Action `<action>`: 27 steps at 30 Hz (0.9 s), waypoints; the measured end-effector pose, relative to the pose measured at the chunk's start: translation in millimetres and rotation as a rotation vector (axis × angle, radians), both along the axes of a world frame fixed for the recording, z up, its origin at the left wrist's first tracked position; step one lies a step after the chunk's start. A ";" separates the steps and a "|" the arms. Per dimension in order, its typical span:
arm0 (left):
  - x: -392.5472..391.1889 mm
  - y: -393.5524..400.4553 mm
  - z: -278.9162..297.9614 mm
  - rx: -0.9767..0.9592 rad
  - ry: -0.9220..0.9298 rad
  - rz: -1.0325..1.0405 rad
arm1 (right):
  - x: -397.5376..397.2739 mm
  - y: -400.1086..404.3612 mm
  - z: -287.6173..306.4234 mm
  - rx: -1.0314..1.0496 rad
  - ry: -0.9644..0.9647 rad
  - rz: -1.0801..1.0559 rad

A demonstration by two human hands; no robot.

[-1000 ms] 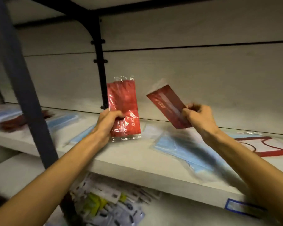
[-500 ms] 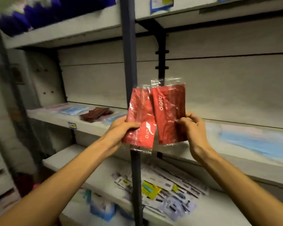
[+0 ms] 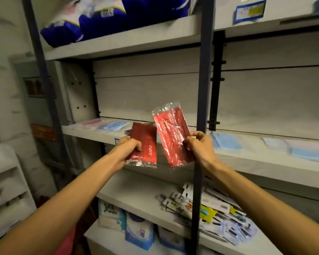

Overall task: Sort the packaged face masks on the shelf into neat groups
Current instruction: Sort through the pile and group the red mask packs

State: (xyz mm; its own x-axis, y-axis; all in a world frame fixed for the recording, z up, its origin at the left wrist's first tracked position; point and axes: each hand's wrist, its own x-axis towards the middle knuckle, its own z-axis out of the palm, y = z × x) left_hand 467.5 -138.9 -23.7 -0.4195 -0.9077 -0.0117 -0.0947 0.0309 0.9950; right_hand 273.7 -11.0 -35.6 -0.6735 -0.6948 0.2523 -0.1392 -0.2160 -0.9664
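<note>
A: What do the two hands hold?

B: The left hand (image 3: 128, 147) grips a dark red packaged face mask (image 3: 143, 144) by its left edge, with the fingers curled over the front and the thumb behind, I think. The pack stands almost upright, and the white word on it reads from below upward. The right hand (image 3: 199, 144) pinches a brighter red packaged face mask (image 3: 171, 137) at its right edge, between the thumb and the curled fingers. This pack tilts, with its upper end toward the left.

A: Do the two packs touch?

B: They are just beside each other. The upper left corner of the right pack comes near the upper right corner of the left one, but I cannot tell if they touch.

A: And where are they, compared with the shelf?

B: Both are held in the air in front of the middle shelf (image 3: 256, 163), near its front edge, just left of the dark upright post (image 3: 203, 89). On this shelf, toward its left end, lie pink and blue packaged masks (image 3: 107, 125). Toward its right end lie light blue masks (image 3: 226, 141), blurred.

A: What else is there?

B: Blue and white bags (image 3: 103, 21) sit on the upper shelf. On the lower shelf lies a heap of small carded items (image 3: 219, 210), and below that stand some boxes (image 3: 139, 230).
</note>
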 end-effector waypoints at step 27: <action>-69.8 -307.5 -13.1 -0.329 -0.250 -0.163 | -58.9 -331.1 -9.0 0.094 0.003 -0.039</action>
